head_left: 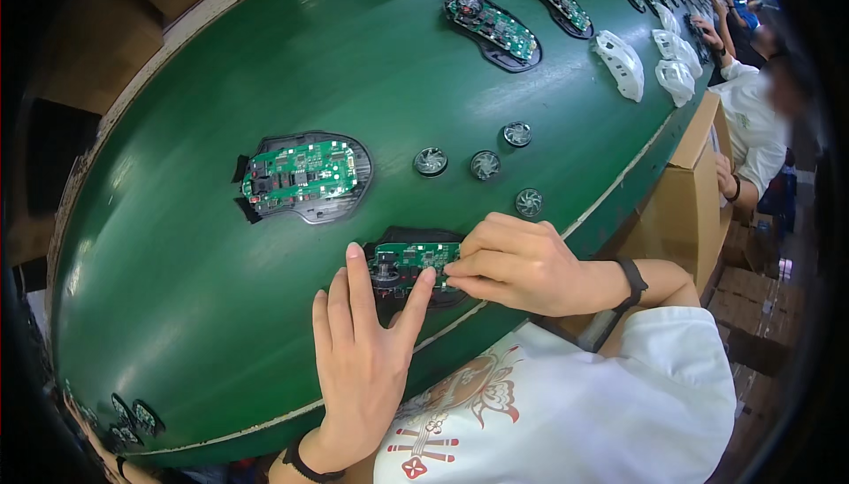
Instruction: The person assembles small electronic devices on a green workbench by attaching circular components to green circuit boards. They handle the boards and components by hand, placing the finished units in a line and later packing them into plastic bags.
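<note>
A black mouse base with a green circuit board (pixel 420 257) lies near the table's close edge, a dark scroll wheel (pixel 386 271) fitted at its left end. My left hand (pixel 364 351) has its fingers stretched and apart; its index fingertip is at the base's left end and its thumb tip rests on the board. Over the right end of the board, my right hand (pixel 522 265) is closed in a pinch. Whatever is between those fingertips is hidden or too small to name.
Loose scroll wheels (pixel 485 166) lie beyond my right hand. Another mouse base with a board (pixel 305 175) sits farther left, and more (pixel 495 29) at the far side. White plastic shells (pixel 621 64) and a cardboard box (pixel 690 192) are on the right, near a co-worker (pixel 752 121).
</note>
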A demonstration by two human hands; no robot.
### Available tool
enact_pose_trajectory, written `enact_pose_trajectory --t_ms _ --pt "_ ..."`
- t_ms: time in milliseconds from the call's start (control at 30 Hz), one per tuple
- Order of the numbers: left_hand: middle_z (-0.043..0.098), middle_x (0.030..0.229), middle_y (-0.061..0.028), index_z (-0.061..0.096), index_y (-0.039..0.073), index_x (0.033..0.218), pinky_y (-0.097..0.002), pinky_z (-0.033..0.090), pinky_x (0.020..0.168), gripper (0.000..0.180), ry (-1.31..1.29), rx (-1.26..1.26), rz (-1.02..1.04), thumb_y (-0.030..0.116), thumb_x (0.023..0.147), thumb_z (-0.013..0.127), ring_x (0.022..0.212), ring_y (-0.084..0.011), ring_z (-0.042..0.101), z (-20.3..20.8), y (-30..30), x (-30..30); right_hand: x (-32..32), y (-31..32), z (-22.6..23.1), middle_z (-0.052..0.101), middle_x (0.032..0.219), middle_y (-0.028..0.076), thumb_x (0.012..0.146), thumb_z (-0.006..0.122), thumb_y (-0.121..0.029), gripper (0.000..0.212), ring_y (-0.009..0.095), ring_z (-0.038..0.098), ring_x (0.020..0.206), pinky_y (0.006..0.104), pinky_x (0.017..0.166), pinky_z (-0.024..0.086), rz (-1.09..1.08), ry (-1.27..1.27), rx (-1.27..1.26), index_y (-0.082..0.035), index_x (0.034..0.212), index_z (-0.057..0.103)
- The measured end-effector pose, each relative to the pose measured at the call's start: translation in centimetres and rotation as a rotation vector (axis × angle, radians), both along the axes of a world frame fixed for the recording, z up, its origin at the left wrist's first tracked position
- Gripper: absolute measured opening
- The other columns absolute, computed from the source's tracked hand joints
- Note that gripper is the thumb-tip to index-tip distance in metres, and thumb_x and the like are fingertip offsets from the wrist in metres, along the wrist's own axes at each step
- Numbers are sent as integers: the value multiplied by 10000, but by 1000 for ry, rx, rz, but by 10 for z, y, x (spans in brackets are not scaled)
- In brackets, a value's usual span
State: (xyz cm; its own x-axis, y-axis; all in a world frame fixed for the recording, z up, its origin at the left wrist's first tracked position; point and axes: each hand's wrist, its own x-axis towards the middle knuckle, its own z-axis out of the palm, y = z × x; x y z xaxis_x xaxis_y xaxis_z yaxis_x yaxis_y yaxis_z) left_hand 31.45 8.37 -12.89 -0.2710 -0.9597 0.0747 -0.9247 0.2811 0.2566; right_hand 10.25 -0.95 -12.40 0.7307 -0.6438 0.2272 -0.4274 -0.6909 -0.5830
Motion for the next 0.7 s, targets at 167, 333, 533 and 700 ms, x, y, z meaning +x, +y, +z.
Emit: enact_pose_trajectory --t_ms 167,333,533,700 --pt "400 1476 -260 626 314 1356 -428 475 912 718 25 24 -4 -50 738 663 1111 -354 541 1 -3 3 4 -1 2 567 794 27 745 764 -35 102 181 584 710 319 492 476 14 22 -3 -24 788 672" --pt "430 1437 -321 577 321 1402 -493 480 947 671 23 68 -36 -8 817 569 1118 -370 550 4 -6 4 1 -10 -10 591 784 51 708 777 18 144 196 591 672 320 492 477 96 -113 29 -6 794 664" --pt "416 1453 -302 607 324 1372 -474 467 941 694 22 76 -43 -28 774 613 1115 -367 537 4 -9 4 -1 -17 -12 587 789 42 715 791 4 160 187 587 658 312 464 464 150 -119 83 -18 819 671" --pt "389 1499 -261 653 337 1319 -436 460 923 750 12 33 -22 -51 680 712 1103 -353 524 -2 -6 4 -4 -14 2 604 802 -17 732 832 -155 178 128 550 637 270 403 401 149 76 -196 -83 848 716"
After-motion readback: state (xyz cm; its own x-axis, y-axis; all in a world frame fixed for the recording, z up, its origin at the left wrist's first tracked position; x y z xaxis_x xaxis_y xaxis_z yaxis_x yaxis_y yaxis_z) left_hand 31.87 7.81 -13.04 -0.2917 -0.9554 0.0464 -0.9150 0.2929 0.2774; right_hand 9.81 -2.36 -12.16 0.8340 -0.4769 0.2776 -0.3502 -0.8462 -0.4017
